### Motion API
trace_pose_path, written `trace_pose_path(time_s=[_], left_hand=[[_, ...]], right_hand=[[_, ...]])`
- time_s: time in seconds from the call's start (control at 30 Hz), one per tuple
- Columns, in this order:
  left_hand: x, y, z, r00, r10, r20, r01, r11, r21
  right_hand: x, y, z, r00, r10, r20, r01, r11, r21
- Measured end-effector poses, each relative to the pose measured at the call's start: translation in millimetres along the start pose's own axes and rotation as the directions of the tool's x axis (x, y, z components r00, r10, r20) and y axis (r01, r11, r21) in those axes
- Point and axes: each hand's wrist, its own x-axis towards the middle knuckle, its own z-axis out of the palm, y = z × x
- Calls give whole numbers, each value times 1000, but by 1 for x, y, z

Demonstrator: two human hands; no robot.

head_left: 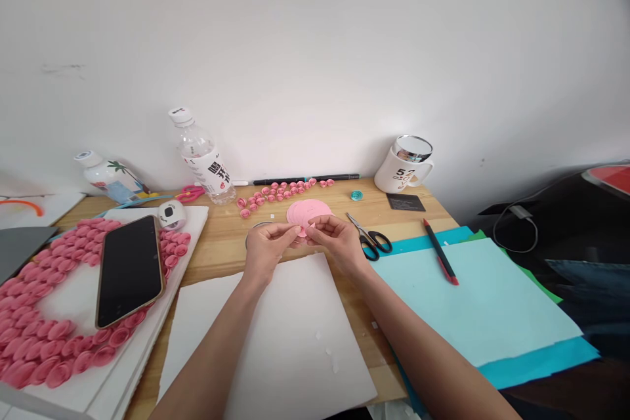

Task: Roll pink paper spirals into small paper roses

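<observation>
My left hand (268,244) and my right hand (333,238) meet over the wooden desk (226,239), fingers pinched together on a small piece of pink paper (302,231). Just behind them lies a pink paper spiral disc (309,211). A row of small rolled pink paper roses (275,193) stretches across the desk beyond it. Black-handled scissors (370,236) lie right of my right hand. A white sheet (275,341) lies under my forearms.
A white board (88,380) at left carries many pink paper roses (44,341) and a phone (128,269). Two bottles (201,157) (109,176), a mug (404,167), a red pen (440,252), a teal paper coil (356,195) and light blue sheets (472,302) are around.
</observation>
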Motion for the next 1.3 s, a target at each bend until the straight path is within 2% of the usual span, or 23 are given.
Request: trace_pose_path(time_s=[0.17, 0.33, 0.63, 0.8, 0.97, 1.2, 1.3], left_hand=[[-4, 6, 5, 999, 46, 24, -48, 992, 113], [-6, 5, 9, 996, 92, 13, -93, 979, 179], [-5, 5, 9, 987, 155, -37, -147, 976, 157], [-5, 2, 9, 976, 216, -20, -208, 960, 188], [-4, -2, 7, 950, 312, 20, -304, 907, 292], [-3, -6, 6, 896, 437, 80, -430, 808, 402], [-2, -7, 6, 888, 450, 94, -445, 791, 421]], right_hand=[[0, -1, 2, 999, -22, -47, 22, 1000, -5], [-1, -2, 4, 997, -69, -28, 68, 997, -24], [0, 3, 4, 999, 38, -28, -35, 994, 101], [-1, 3, 4, 999, 37, -28, -35, 994, 99], [-1, 2, 5, 1000, -16, -1, 16, 998, 57], [0, 5, 4, 999, -31, -38, 31, 999, 11], [0, 7, 4, 996, -75, -57, 75, 997, -13]])
